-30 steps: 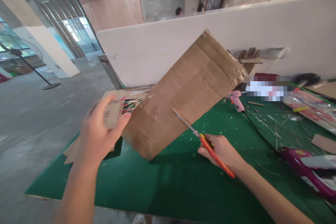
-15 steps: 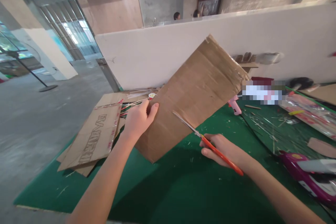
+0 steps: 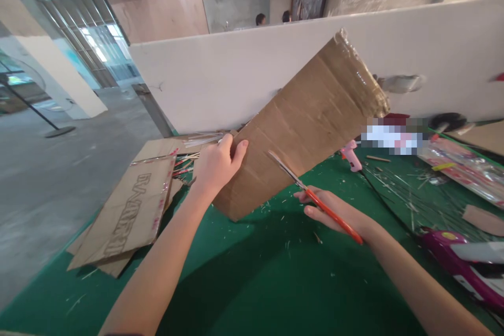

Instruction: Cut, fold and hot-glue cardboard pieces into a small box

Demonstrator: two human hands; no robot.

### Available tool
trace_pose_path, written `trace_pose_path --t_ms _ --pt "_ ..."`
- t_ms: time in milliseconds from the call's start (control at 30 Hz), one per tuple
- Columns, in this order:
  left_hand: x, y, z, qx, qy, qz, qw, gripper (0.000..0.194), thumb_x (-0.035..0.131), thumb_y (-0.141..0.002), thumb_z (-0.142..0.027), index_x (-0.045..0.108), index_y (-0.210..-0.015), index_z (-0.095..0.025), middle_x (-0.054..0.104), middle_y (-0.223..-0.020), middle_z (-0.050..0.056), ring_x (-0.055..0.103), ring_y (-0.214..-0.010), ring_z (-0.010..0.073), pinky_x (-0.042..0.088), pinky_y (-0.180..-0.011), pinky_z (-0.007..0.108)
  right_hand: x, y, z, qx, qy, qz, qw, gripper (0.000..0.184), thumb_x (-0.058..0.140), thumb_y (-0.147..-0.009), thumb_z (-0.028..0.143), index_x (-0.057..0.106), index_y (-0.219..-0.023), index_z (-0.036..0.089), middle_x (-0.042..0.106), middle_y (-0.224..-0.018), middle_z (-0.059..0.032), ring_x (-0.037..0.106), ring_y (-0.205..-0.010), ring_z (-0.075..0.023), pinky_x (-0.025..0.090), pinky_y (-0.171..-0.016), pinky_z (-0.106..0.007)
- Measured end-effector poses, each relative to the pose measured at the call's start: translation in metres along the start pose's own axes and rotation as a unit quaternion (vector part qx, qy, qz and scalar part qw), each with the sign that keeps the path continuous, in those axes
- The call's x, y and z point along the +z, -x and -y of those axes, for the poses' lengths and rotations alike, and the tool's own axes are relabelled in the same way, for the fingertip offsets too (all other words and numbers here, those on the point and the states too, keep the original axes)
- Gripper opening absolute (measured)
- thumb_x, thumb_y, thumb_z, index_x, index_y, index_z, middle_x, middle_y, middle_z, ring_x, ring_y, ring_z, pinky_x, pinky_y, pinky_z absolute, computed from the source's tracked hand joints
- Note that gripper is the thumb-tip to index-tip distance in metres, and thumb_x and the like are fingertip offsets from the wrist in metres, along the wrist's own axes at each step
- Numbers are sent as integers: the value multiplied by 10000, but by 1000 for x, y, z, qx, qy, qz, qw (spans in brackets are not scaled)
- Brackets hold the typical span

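A long brown piece of cardboard (image 3: 303,110) is held up at a slant above the green table, with shiny clear tape along its far right end. My left hand (image 3: 220,163) grips its left edge, thumb on the near face and fingers hidden behind. In my right hand (image 3: 331,207) is a pair of orange-handled scissors (image 3: 321,205). The scissors' blades point up and left and lie across the cardboard's lower edge, near its middle. Whether the lower blade is behind the sheet I cannot tell.
Flat cardboard pieces (image 3: 126,205) lie stacked at the left of the green table (image 3: 275,283). At the right are a pink glue gun (image 3: 352,156), a purple tool (image 3: 452,257), scattered thin sticks and plastic packs (image 3: 464,168). A white partition (image 3: 220,79) stands behind; two people's heads show beyond it.
The cardboard has tilted and shifted up and right, its taped end turning more toward me. My left hand moved slightly right with it. The scissors stay at its lower edge; the view shifted slightly.
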State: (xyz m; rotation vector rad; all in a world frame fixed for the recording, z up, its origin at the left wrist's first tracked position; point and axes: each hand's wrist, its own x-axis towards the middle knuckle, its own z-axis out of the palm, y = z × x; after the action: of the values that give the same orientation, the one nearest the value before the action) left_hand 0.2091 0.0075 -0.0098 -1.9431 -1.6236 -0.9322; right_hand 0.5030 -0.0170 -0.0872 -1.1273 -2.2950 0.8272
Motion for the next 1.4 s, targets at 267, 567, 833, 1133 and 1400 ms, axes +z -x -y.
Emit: trace_pose_path --t_ms 267,567,833,1133,1400 --pt "-4 3 -5 7 7 -9 1000 407 352 -948 -523 491 -724 -213 445 -521 3 395 -485 158 186 -525 311 14 -3 -4 58 12 -69 996 361 592 -813 555 602 -747 199 633 -646 -22 600 -579 -177 480 -558 -290" --pt "-6 5 -6 7 10 -19 1000 404 371 -941 -518 506 -721 -207 460 -512 4 419 -473 158 210 -514 311 17 -6 2 89 24 -104 990 387 616 -770 569 526 -632 219 565 -516 7 539 -450 -147 408 -469 -271" --pt "-7 3 -4 17 23 -12 1000 405 373 -940 -515 496 -704 -210 468 -511 6 428 -475 155 225 -515 309 22 -5 -7 84 37 -111 990 385 605 -780 582 578 -690 208 569 -538 -2 509 -476 -146 413 -487 -279" --pt "-2 1 -1 12 26 -11 1000 413 362 -943 -520 486 -698 -212 454 -513 3 422 -484 156 238 -526 305 -9 5 -8 75 -124 57 988 436 677 -757 501 612 -1065 199 651 -990 -68 623 -863 -220 522 -757 -335" --pt "-1 2 -1 2 16 -9 1000 427 358 -940 -541 515 -722 -209 482 -522 12 429 -486 156 224 -522 305 -12 14 -33 66 -166 22 984 772 657 -816 455 289 -1473 281 365 -1509 -124 394 -1352 -303 412 -1061 -454"
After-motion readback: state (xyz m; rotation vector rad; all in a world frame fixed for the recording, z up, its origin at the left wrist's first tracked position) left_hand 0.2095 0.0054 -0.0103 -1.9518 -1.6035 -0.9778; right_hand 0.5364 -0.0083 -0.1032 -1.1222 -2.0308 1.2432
